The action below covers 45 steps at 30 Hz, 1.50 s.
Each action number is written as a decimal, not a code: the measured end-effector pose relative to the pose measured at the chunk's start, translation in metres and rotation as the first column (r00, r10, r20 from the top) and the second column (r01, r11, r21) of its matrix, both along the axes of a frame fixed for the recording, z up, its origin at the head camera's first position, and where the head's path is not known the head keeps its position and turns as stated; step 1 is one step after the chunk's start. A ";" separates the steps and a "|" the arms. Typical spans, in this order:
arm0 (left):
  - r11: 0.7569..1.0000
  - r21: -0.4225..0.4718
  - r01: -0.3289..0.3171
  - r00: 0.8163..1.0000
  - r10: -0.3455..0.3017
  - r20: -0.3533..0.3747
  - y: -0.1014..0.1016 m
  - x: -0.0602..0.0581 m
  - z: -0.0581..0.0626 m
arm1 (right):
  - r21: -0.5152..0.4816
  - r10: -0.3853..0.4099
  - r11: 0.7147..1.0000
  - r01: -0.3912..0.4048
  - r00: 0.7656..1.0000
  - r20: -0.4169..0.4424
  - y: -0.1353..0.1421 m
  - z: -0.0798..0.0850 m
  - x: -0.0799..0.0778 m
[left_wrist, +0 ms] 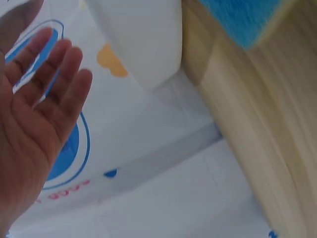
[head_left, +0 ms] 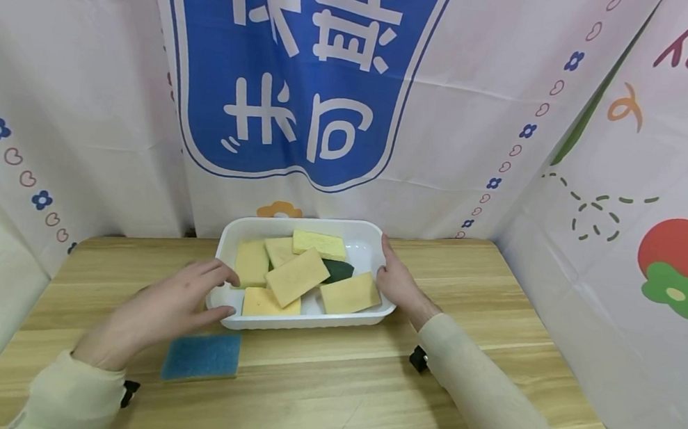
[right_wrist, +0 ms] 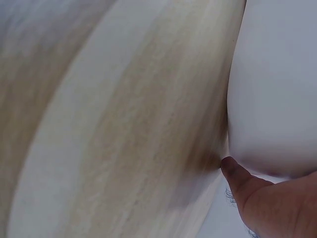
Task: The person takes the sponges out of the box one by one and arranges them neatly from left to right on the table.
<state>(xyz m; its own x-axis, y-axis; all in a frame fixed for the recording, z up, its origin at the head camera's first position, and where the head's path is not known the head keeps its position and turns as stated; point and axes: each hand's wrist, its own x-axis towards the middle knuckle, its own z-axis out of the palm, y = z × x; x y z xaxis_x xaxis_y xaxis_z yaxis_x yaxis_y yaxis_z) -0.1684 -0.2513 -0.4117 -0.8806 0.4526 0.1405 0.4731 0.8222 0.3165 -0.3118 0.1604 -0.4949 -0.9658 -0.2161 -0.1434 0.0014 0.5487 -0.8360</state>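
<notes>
Holds the right short end of the white tray [head_left: 365, 252] with the right hand [head_left: 400, 283], with the thumb at the rim and the other fingers mostly out of sight; cannot tell their exact lie. Grips nothing with the left hand [head_left: 165, 300]: shows thumb and fingers parted, facing the left short end. Cannot tell from the head view whether touching the rim there or only hovering over it.

Rests on the counter [head_left: 351, 390], as a tray, close to the hanging cloth [head_left: 448, 183]; lies just right of the left fingers and directly left of the right ones. Runs lengthwise from hand to hand, with the right end slightly farther off. Carries pale yellow sponges [head_left: 296, 276] and something dark green [head_left: 338, 270] inside.

Seems, on judgement, to depend most on that left end: probably needs the spread fingers brought rightward, along the long axis, for a two-handed hold. Calls perhaps for care over the blue-topped sponge [head_left: 202, 357], lying outside the tray, near the left hand.
</notes>
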 end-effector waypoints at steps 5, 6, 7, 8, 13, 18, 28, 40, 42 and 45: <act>0.997 0.052 -0.060 0.998 0.058 0.039 0.014 -0.009 -0.004 | 0.000 0.001 1.000 -0.001 1.000 -0.006 0.000 0.000 -0.001; 0.995 0.063 -0.072 0.996 0.069 0.051 0.017 -0.011 -0.004 | 0.000 0.000 1.000 0.000 1.000 -0.006 0.000 -0.001 -0.001; 0.993 0.073 -0.089 0.994 0.085 0.064 0.020 -0.013 -0.005 | -0.001 -0.001 1.000 0.001 1.000 -0.006 0.000 -0.001 -0.001; 0.991 0.082 -0.103 0.993 0.098 0.072 0.023 -0.015 -0.006 | 0.000 -0.002 1.000 0.002 1.000 -0.006 0.000 -0.001 -0.001; 0.974 0.122 -0.191 0.975 0.174 0.141 0.035 -0.023 -0.011 | 0.003 -0.007 1.000 0.007 1.000 -0.004 0.000 -0.001 -0.001; 0.948 0.181 -0.261 0.942 0.209 0.262 0.044 -0.034 -0.015 | 0.006 -0.013 1.000 0.013 1.000 0.001 -0.001 -0.001 -0.001; 0.912 0.239 -0.332 0.888 0.216 0.406 0.059 -0.053 -0.027 | 0.008 -0.006 1.000 0.006 1.000 -0.002 -0.001 0.000 0.000; 0.929 0.226 -0.292 0.903 0.190 0.385 0.069 -0.063 -0.031 | 0.008 -0.008 1.000 0.008 1.000 -0.001 -0.001 -0.001 0.000; 0.929 0.237 -0.286 0.908 0.184 0.376 0.068 -0.064 -0.030 | 0.008 -0.008 1.000 0.008 1.000 0.001 -0.001 -0.001 0.000; 0.927 0.252 -0.278 0.916 0.178 0.359 0.067 -0.064 -0.028 | 0.009 -0.005 1.000 0.005 1.000 0.002 -0.001 -0.001 0.000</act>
